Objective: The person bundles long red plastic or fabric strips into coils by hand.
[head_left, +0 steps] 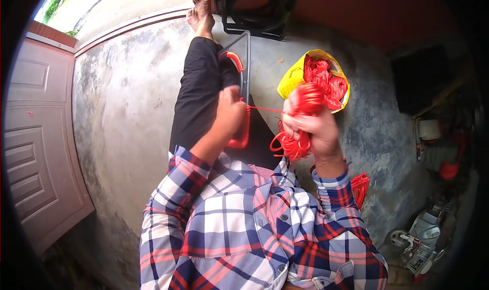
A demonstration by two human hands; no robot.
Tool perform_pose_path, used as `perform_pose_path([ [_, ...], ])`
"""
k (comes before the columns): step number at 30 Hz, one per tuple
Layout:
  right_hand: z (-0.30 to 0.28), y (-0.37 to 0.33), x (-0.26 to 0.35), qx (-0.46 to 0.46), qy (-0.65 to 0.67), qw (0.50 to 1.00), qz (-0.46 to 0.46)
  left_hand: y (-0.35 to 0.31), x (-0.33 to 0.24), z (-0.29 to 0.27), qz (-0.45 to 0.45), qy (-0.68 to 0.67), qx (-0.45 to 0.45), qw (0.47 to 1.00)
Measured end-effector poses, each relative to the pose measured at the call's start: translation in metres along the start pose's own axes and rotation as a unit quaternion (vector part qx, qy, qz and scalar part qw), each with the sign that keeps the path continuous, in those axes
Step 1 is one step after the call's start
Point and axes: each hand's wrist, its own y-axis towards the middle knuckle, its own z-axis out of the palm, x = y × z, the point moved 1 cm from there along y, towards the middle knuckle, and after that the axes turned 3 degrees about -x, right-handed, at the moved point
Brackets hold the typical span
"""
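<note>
A grey metal tube frame [248, 56] lies over my legs, one curved bar of it wrapped tightly in red cord [235, 60]. My left hand [232, 109] is closed at this wrapped bar, its fingers partly hidden and slightly blurred. From there a taut red strand [267, 109] runs across to my right hand [318, 129]. That hand is closed round a looped bundle of red cord [309, 99], with loose coils [295, 146] hanging below the fingers. Behind it stands an open yellow bag [290, 80] holding more red cord hanks [326, 78].
My legs in black trousers [191, 91] stretch forward over the grey concrete floor [122, 101]. A black metal frame [260, 10] stands ahead. Left is a panelled door [38, 137]. More red cord [360, 188] lies beside my right arm, and a grey machine part [425, 234] sits further right.
</note>
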Motion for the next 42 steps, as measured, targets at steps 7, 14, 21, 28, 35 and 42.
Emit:
perform_pose_path([
  [7,-0.014,0.020,0.001,0.173,-0.318,0.928,-0.088,-0.011,-0.065,-0.028,0.067,-0.165,-0.060,0.982],
  [14,-0.036,0.059,-0.108,0.092,-0.629,0.771,-0.049,-0.039,0.009,-0.022,-0.135,0.023,0.031,0.990],
  [21,-0.026,0.055,-0.092,-0.018,-0.299,0.949,-0.099,-0.026,-0.049,-0.035,0.239,0.135,-0.110,0.955],
  [28,-0.023,0.061,-0.052,0.014,-0.395,0.877,-0.275,-0.010,-0.098,-0.018,0.024,-0.272,0.026,0.962],
  [35,-0.134,0.050,0.050,-0.108,0.239,0.945,-0.196,0.001,-0.047,-0.013,-0.181,-0.201,0.026,0.962],
  [42,-0.143,-0.041,0.070,-0.008,0.169,0.965,-0.198,0.011,-0.003,-0.004,-0.225,-0.281,0.082,0.929],
])
